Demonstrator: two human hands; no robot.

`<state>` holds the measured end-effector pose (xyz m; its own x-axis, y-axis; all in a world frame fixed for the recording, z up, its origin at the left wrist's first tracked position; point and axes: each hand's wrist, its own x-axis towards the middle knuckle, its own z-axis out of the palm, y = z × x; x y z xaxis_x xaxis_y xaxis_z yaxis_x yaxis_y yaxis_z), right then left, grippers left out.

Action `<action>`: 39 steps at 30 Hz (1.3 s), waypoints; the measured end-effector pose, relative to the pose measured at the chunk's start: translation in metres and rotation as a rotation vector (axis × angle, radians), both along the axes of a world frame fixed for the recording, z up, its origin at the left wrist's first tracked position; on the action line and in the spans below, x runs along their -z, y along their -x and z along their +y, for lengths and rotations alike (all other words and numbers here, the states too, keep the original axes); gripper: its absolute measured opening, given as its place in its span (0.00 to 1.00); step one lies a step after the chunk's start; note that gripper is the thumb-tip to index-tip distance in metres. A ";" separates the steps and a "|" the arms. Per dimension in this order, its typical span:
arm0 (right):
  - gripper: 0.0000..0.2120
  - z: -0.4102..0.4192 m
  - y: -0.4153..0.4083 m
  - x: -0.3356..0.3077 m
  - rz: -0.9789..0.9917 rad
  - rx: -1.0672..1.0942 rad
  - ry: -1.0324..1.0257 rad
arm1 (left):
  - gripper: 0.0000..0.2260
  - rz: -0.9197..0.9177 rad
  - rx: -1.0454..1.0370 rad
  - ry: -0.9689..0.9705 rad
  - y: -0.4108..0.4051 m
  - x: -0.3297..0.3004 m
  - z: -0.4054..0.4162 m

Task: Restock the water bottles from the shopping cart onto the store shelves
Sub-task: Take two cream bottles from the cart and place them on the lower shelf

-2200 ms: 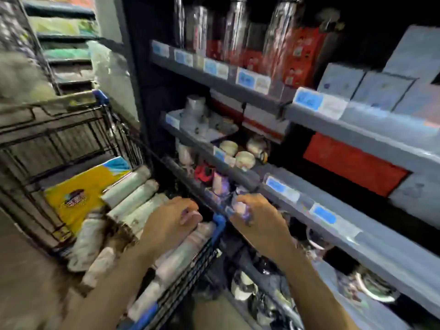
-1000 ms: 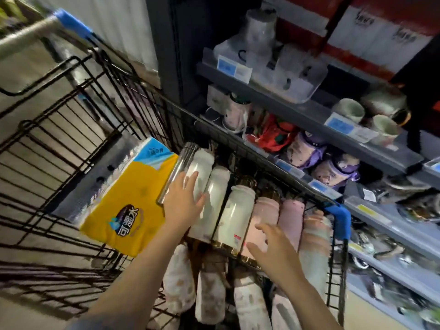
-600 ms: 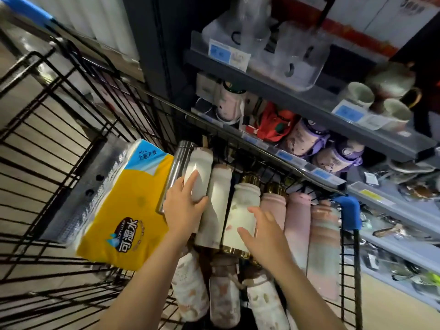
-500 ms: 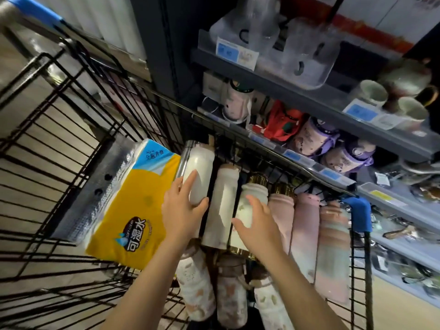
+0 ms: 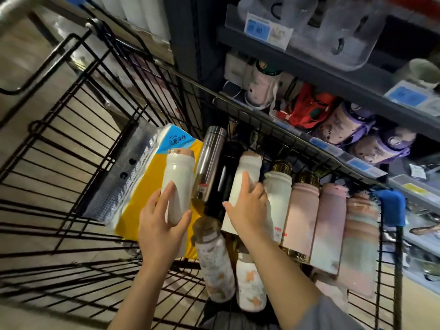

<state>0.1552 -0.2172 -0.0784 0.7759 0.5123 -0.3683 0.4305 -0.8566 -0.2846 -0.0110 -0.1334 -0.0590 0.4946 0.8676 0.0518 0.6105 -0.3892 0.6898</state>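
I see my left hand (image 5: 160, 226) wrapped around a white bottle (image 5: 176, 184), fingers and thumb curled on its lower half — the capped end points away from me, over the yellow tissue pack (image 5: 152, 198) in the shopping cart (image 5: 71, 129). My right hand (image 5: 247, 208) lies on a second white bottle (image 5: 242, 184), fingers spread over its body and thumb out to the left — I cannot tell whether it grips or merely rests. Between the two sit a steel flask (image 5: 209, 160) and a black flask (image 5: 220, 179). Pink bottles (image 5: 314, 217) line the cart's right side, near the store shelves (image 5: 333, 75).
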 end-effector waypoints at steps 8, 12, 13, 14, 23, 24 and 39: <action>0.41 0.009 0.001 0.000 0.115 0.141 -0.075 | 0.31 0.028 0.017 0.006 0.006 0.001 -0.005; 0.40 0.004 -0.001 -0.003 0.185 0.233 -0.208 | 0.30 0.016 0.015 0.014 0.006 0.001 -0.008; 0.40 0.002 -0.001 -0.004 0.201 0.243 -0.245 | 0.30 0.008 0.017 0.013 0.005 0.001 -0.008; 0.41 -0.001 0.000 -0.005 0.212 0.241 -0.275 | 0.31 -0.001 0.022 0.009 0.004 0.001 -0.009; 0.44 -0.042 0.004 -0.047 0.262 0.131 -0.489 | 0.32 -0.069 0.066 -0.011 -0.020 -0.010 -0.034; 0.44 -0.050 0.002 -0.054 0.266 0.126 -0.524 | 0.32 -0.081 0.078 -0.022 -0.024 -0.012 -0.039; 0.46 -0.291 -0.135 -0.179 0.038 0.394 -1.167 | 0.30 -0.415 0.409 -0.205 -0.199 -0.114 -0.216</action>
